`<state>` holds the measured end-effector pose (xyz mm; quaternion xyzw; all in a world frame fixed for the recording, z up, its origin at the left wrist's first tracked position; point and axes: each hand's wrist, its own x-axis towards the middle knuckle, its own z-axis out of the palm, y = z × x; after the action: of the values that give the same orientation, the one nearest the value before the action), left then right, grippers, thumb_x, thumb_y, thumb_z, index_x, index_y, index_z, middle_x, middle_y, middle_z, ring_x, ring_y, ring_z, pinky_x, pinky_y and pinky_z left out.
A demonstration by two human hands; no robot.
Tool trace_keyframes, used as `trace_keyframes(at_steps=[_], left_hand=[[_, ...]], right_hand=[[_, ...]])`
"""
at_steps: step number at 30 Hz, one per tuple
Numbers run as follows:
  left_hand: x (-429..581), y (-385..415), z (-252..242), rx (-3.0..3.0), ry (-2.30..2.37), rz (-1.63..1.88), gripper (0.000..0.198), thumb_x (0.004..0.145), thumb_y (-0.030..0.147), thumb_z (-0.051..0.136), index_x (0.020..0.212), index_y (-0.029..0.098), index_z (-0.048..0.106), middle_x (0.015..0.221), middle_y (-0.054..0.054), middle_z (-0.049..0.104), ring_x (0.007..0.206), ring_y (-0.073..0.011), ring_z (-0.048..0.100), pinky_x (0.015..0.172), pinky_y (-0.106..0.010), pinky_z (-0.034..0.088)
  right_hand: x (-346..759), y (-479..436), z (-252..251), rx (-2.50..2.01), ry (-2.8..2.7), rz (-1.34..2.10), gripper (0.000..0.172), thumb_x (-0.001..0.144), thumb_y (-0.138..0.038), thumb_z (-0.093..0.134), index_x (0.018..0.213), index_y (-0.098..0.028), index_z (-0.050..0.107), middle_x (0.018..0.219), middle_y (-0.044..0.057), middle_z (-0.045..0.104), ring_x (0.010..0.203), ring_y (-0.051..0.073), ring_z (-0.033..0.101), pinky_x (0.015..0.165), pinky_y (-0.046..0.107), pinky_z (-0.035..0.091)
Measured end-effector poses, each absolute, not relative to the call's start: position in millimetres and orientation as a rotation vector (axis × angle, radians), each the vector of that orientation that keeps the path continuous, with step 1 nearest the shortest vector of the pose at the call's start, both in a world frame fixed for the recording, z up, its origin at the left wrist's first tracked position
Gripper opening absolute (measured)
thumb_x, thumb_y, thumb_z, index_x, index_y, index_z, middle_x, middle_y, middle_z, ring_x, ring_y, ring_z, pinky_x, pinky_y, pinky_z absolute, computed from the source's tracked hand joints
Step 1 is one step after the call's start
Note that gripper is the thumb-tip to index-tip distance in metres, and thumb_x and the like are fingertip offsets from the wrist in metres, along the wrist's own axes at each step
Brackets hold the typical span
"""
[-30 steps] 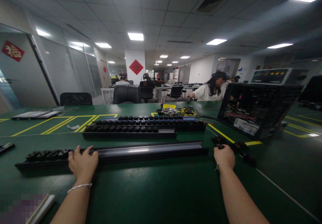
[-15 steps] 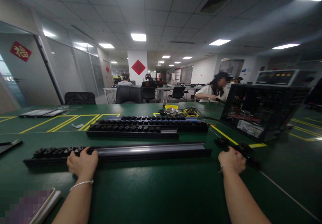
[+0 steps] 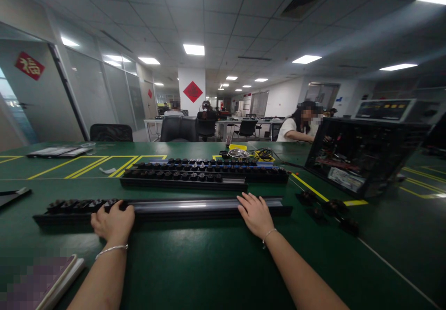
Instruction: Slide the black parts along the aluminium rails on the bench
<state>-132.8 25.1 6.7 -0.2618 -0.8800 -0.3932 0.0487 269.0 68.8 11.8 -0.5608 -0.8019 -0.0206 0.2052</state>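
A long black rail (image 3: 195, 214) with a shiny grey inner channel lies across the green table in front of me. Several small black parts with metal tops (image 3: 81, 205) stand in a row in its left end. My left hand (image 3: 113, 219) curls over the end of that row, its fingers closed on a small black part that they largely hide. Toward the right end of the rail, my right hand (image 3: 256, 214) lies over the channel with its fingers spread and nothing in them. To its right, several loose black parts (image 3: 315, 213) rest on the table.
Behind the rail lie more black rails (image 3: 184, 185) filled with similar parts. An open computer case (image 3: 365, 161) stands at the right, with cables (image 3: 265, 154) and a metal dish (image 3: 239, 154) nearby. A notebook-like item (image 3: 52, 284) lies front left. A person (image 3: 294, 126) sits opposite.
My right hand has moved left from the loose black parts to the rail, and its fingers have spread. My left hand has stayed at the row of parts.
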Motion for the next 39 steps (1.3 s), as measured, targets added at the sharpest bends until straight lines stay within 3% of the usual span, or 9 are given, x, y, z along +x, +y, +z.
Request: trace_keyframes(at_steps=[8, 15, 23, 27, 35, 39], left_hand=[[-130.0, 24.8, 4.5, -0.793, -2.617, -1.229, 0.043, 0.072, 0.040, 0.046, 0.106, 0.023, 0.063, 0.132, -0.012, 0.039, 0.129, -0.0340, 0.023, 0.103, -0.048, 0.026], [-120.0, 18.9, 12.2, -0.850, -2.582, -1.191, 0.037, 0.075, 0.039, 0.042, 0.098, 0.024, 0.068, 0.119, -0.011, 0.049, 0.120, -0.0317, 0.036, 0.100, -0.044, 0.031], [-109.6, 15.0, 22.7, -0.851, -2.598, -1.155, 0.047, 0.079, 0.045, 0.036, 0.119, 0.028, 0.055, 0.119, -0.014, 0.051, 0.119, -0.0350, 0.037, 0.093, -0.050, 0.033], [-109.7, 14.3, 25.0, -0.866, -2.630, -1.075, 0.061, 0.078, 0.046, 0.038, 0.131, 0.018, 0.040, 0.120, -0.021, 0.050, 0.118, -0.0359, 0.037, 0.093, -0.051, 0.033], [-111.7, 14.8, 31.6, -0.875, -2.704, -0.996, 0.056, 0.072, 0.047, 0.044, 0.117, 0.015, 0.052, 0.109, -0.019, 0.059, 0.103, -0.0358, 0.053, 0.082, -0.046, 0.041], [-107.0, 15.4, 34.2, -0.884, -2.702, -1.020, 0.057, 0.069, 0.047, 0.047, 0.116, 0.015, 0.053, 0.107, -0.018, 0.061, 0.102, -0.0351, 0.054, 0.085, -0.045, 0.040]], right_hand=[[272.6, 67.9, 14.3, -1.578, -2.268, -0.085, 0.047, 0.090, -0.046, 0.023, 0.127, -0.031, 0.046, 0.136, -0.001, 0.043, 0.127, 0.019, 0.032, 0.104, 0.042, 0.020], [271.3, 67.1, 12.8, -1.572, -2.254, -0.095, 0.046, 0.090, -0.046, 0.023, 0.127, -0.031, 0.046, 0.136, -0.001, 0.043, 0.126, 0.019, 0.033, 0.104, 0.041, 0.021], [271.7, 66.5, 14.2, -1.576, -2.264, -0.095, 0.047, 0.090, -0.046, 0.022, 0.128, -0.031, 0.045, 0.136, -0.001, 0.043, 0.127, 0.018, 0.032, 0.104, 0.041, 0.021], [271.4, 66.4, 14.9, -1.588, -2.264, -0.089, 0.047, 0.090, -0.046, 0.022, 0.128, -0.032, 0.045, 0.136, -0.001, 0.043, 0.127, 0.018, 0.032, 0.104, 0.041, 0.021], [271.1, 66.7, 13.4, -1.581, -2.252, -0.099, 0.046, 0.090, -0.046, 0.024, 0.127, -0.031, 0.046, 0.136, -0.001, 0.043, 0.127, 0.019, 0.032, 0.103, 0.041, 0.022], [270.9, 66.5, 13.8, -1.584, -2.251, -0.098, 0.046, 0.090, -0.046, 0.023, 0.127, -0.032, 0.046, 0.136, -0.001, 0.043, 0.127, 0.019, 0.032, 0.103, 0.041, 0.022]])
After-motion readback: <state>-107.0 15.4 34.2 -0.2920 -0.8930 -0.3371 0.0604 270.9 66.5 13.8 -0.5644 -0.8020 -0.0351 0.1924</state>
